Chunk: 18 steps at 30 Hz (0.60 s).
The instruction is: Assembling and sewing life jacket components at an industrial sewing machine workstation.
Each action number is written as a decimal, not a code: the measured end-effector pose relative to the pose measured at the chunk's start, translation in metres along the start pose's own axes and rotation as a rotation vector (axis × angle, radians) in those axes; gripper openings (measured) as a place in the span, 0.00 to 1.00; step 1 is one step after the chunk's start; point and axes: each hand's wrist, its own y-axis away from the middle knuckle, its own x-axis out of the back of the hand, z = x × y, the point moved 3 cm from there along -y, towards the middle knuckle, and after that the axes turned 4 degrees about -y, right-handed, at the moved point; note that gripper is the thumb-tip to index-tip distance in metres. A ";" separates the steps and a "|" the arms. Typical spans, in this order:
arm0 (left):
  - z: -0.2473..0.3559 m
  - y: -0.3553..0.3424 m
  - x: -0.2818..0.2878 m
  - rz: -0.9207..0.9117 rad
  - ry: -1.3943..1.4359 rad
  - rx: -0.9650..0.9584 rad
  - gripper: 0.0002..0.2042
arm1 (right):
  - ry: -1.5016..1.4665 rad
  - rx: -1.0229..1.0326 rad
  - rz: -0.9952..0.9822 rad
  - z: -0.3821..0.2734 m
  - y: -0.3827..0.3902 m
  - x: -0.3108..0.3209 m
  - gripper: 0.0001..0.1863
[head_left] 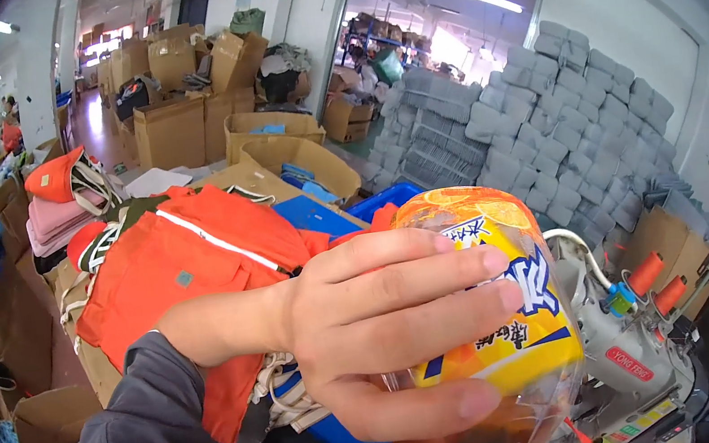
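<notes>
My left hand (387, 326) reaches in from the lower left in a dark grey sleeve. Its fingers are wrapped round a large plastic drink bottle (528, 360), held up close in front of me. The bottle has a yellow and orange label, and reddish-brown liquid shows below it. Behind my wrist lies a bright orange cloth piece (188, 263) with a white zipper and a small grey patch. Striped straps (294, 402) stick out beneath my forearm. My right hand is out of view.
To the right stands a sewing machine (625, 374) with orange thread spools (647, 274). A blue bin (388, 199) sits behind the bottle. Cardboard boxes (170, 134) crowd the back left. Grey bundles (531, 124) are piled against the wall. Folded pink cloth (60, 222) lies left.
</notes>
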 end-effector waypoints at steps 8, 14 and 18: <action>0.000 -0.016 0.004 0.054 -0.058 -0.015 0.30 | 0.031 -0.078 -0.058 0.002 0.003 0.000 0.14; 0.000 -0.019 0.006 0.046 -0.060 -0.010 0.28 | -0.029 -0.121 -0.058 0.002 0.003 -0.002 0.14; 0.000 -0.019 0.005 0.050 -0.057 -0.001 0.26 | -0.043 -0.093 -0.040 -0.001 0.001 -0.001 0.11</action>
